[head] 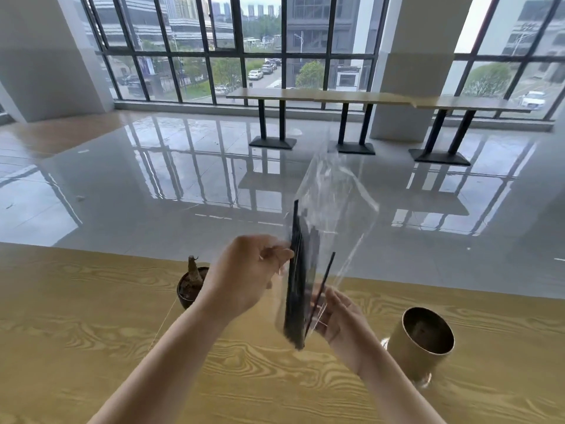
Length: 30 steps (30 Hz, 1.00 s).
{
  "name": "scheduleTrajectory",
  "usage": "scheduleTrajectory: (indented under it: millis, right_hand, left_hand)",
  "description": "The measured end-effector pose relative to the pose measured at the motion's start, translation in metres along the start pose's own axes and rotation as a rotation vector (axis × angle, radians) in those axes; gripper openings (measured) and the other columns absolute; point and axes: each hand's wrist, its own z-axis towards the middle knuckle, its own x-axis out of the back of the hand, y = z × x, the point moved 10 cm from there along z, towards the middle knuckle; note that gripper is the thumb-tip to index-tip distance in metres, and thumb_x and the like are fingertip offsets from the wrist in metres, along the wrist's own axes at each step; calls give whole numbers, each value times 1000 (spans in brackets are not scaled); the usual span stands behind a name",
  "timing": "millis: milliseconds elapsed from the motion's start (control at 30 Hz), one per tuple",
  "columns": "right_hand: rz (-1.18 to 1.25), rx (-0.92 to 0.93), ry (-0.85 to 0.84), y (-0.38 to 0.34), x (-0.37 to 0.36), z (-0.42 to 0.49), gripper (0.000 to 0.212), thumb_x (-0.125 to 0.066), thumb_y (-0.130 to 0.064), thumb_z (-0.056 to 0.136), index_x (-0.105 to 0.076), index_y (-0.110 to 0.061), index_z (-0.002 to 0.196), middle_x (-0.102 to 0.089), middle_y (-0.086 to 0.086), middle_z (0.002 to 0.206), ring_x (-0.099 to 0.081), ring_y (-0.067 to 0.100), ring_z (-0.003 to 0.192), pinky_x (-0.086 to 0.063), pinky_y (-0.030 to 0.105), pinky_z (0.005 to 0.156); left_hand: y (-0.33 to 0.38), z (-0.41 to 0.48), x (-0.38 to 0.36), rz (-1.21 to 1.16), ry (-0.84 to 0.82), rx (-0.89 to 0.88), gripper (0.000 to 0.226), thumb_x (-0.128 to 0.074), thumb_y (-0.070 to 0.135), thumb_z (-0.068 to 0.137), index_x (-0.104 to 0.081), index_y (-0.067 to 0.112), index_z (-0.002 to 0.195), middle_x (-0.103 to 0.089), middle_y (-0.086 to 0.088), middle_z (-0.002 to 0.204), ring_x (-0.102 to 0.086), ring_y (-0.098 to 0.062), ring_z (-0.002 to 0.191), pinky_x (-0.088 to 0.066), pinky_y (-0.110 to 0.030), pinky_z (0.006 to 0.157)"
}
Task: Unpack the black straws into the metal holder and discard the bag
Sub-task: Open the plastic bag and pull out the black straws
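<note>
Head view, left to right: a small potted plant (191, 284) stands on the wooden table (91, 325), well left of the metal holder (423, 344). Nearer the holder, the left hand (250, 273) is raised, its fingers curled together and pinching the side of the clear plastic bag (334, 203). Inside the bag the black straws (296, 301) stand nearly upright, held above the table left of the holder. Just beside the holder, the right hand (341, 318) grips the bag's lower end with curled fingers.
</note>
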Motion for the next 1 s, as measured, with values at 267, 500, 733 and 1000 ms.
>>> scheduleTrajectory:
  millis: [267,500,733,1000]
  right_hand:
    - [258,0,27,13,-27,11,50,-70,-33,89,-64,3,122,-65,26,112,-62,38,101,-49,49,88]
    - [242,-30,25,14,-35,14,52,-70,-33,92,-60,2,129,-62,26,117,-60,37,102,-51,48,91]
    - [242,5,-4,8,-33,13,48,-74,-19,88,-58,-3,130,-67,21,109,-65,32,94,-58,41,75]
    - [329,-28,-64,7,-51,19,45,-79,-29,86,-63,-11,124,-63,26,130,-67,42,107,-58,46,83]
  left_hand:
    - [8,4,27,184,130,42,6,-78,32,84,-72,34,84,-70,9,67,-63,-7,54,-55,-29,57]
    - [6,11,45,162,168,54,8,-81,33,81,-73,31,80,-68,3,64,-65,-15,55,-50,-28,51]
    - [-11,5,73,-64,210,141,9,-78,24,85,-76,23,76,-74,0,66,-70,-15,58,-59,-37,54]
    - [29,-3,82,-192,143,-18,5,-77,20,83,-78,24,79,-75,-3,69,-71,-18,63,-56,-26,59]
